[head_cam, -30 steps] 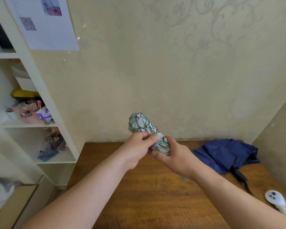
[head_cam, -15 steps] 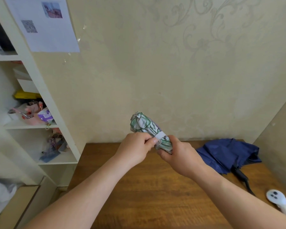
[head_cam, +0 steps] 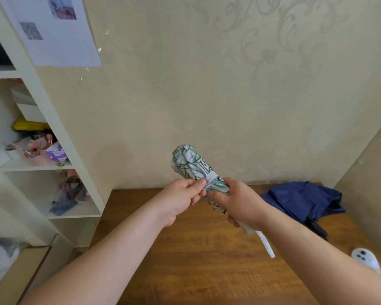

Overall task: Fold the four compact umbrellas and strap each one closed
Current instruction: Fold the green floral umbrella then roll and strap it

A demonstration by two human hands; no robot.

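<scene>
A folded compact umbrella with a green-and-white leaf print (head_cam: pixel 190 164) is held tilted in the air above the wooden table (head_cam: pixel 207 260). My right hand (head_cam: pixel 238 203) grips its lower half, and the white handle with a wrist loop (head_cam: pixel 265 245) sticks out below that hand. My left hand (head_cam: pixel 180 197) pinches the end of the white strap (head_cam: pixel 211 179) that wraps round the umbrella's middle. A dark blue umbrella (head_cam: pixel 304 201) lies loosely crumpled on the table at the back right, its black handle pointing toward me.
A white controller (head_cam: pixel 365 258) lies near the table's right edge. White shelves (head_cam: pixel 59 137) packed with small items stand to the left. A beige wall rises right behind the table, and a side wall closes off the right.
The patterned umbrella has been lifted slightly. The white strap now lies wrapped round its middle, with my left hand pinching the strap's end against it.
</scene>
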